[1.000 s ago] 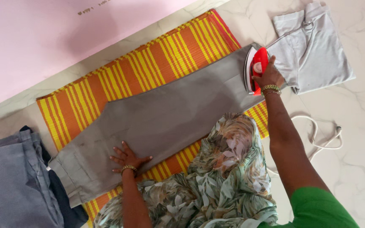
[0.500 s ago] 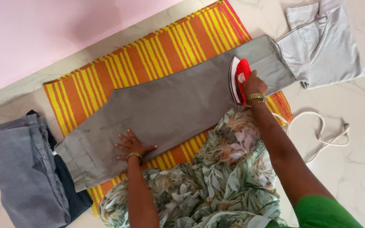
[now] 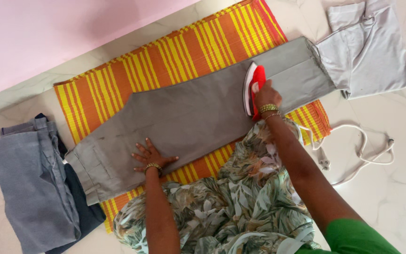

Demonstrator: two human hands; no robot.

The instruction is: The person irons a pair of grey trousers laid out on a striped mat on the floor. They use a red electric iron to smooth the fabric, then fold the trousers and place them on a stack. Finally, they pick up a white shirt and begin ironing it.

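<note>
**Pressing grey trousers on a striped floor mat**

Ironing in progress, judged mid-stroke on the leg. In the centre of the frame, grey trousers point(image 3: 198, 117) spread flat along an orange and yellow striped mat point(image 3: 165, 56), waistband at lower left, hem at upper right. Red iron point(image 3: 253, 87) standing on the leg right of centre, well short of the hem. Right hand point(image 3: 265, 96) on top of it, grip wrapped tight round the handle. Left hand point(image 3: 150, 156) at lower centre, near the waistband, fingers spread wide and palm pressed on the cloth, holding nothing.

At upper right, a light grey shirt point(image 3: 372, 51) on the marble floor point(image 3: 400, 202), touching the trouser hem. At right, a white cord point(image 3: 360, 157) lying in loose loops, plug end beside the mat. At lower left, folded blue-grey clothes point(image 3: 29, 188) just beside the waistband. Along the bottom, a leaf-patterned garment point(image 3: 231, 207) over the knees, overlapping the near edge of the mat.

For the next stroke, by judgement: keep the cloth taut under the flat palm, guide the sole along the leg without making a new crease, and mind the fingers and the cord.
</note>
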